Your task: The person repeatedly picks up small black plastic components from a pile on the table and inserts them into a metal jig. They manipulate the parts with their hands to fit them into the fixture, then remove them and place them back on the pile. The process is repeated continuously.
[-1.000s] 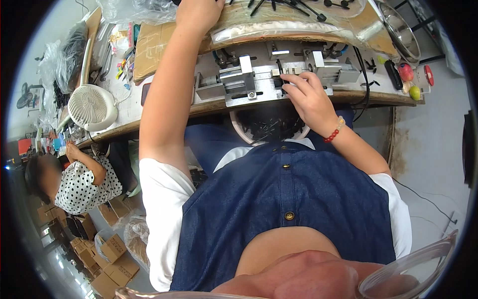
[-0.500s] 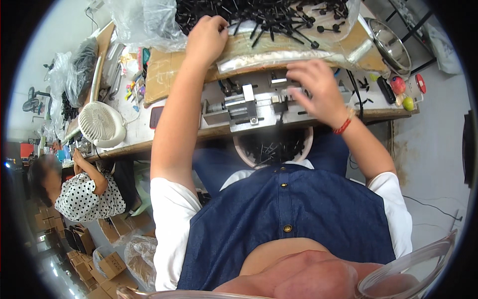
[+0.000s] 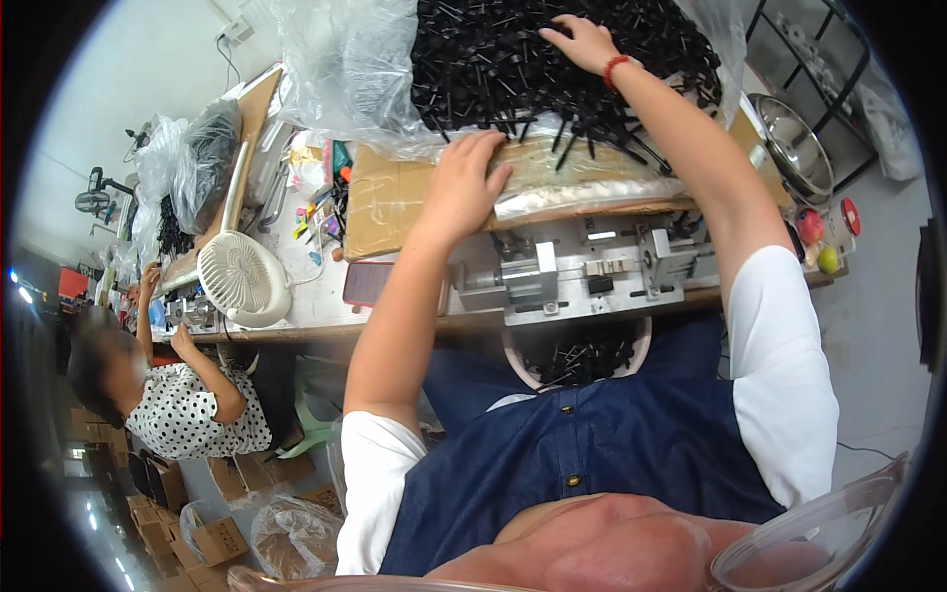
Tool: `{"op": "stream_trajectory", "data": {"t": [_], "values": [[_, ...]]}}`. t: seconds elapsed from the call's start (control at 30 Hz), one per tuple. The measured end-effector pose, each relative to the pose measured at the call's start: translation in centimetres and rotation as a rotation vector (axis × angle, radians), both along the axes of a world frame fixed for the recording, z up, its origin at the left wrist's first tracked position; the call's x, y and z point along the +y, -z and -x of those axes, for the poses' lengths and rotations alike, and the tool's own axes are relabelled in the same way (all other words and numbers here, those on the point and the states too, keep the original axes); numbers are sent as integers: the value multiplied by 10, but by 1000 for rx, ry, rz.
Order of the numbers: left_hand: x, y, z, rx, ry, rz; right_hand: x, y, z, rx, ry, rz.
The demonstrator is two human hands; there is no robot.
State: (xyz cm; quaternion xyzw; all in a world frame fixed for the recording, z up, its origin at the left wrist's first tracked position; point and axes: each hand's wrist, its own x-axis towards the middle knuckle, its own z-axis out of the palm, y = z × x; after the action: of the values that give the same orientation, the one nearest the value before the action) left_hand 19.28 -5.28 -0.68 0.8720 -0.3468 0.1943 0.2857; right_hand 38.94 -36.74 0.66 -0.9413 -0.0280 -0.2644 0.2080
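Observation:
My right hand (image 3: 584, 44) reaches over a large pile of black stemmed plastic parts (image 3: 493, 69) with its thumb and fingers apart. No part shows in its grasp. Nearer to me, my left hand (image 3: 469, 183) rests at the front edge of the pile, over film-covered cardboard (image 3: 390, 202). Its fingers are stretched forward and the thumb stands off; its fingertips are close to several stems. A metal clamping fixture (image 3: 552, 281) lies on the table in front of me, with neither hand on it. Below the table edge, a pale tub (image 3: 643, 353) holds more black parts.
Clear plastic bagging (image 3: 340, 69) spreads left of the pile. A white fan (image 3: 242, 279) and a phone (image 3: 365, 284) stand on the left. A metal bowl (image 3: 794, 148), a green fruit (image 3: 828, 259) and a red fruit (image 3: 809, 227) are at right. Another person (image 3: 187, 405) works at far left.
My right hand has gone from above the fixture to far over the pile. My left hand has drawn back slightly from the parts to the cardboard edge. The whole view has shifted.

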Motion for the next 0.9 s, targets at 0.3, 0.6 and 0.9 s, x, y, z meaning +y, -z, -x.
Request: {"op": "stream_trajectory", "data": {"t": [0.3, 0.6, 0.9], "values": [[-1, -4, -2, 126, -26, -97, 87, -20, -11, 300, -507, -15], [4, -18, 10, 33, -22, -25, 60, -40, 53, 374, -830, 32], [-22, -34, 19, 3, 23, -24, -9, -71, 116, 400, -622, 238]]}}
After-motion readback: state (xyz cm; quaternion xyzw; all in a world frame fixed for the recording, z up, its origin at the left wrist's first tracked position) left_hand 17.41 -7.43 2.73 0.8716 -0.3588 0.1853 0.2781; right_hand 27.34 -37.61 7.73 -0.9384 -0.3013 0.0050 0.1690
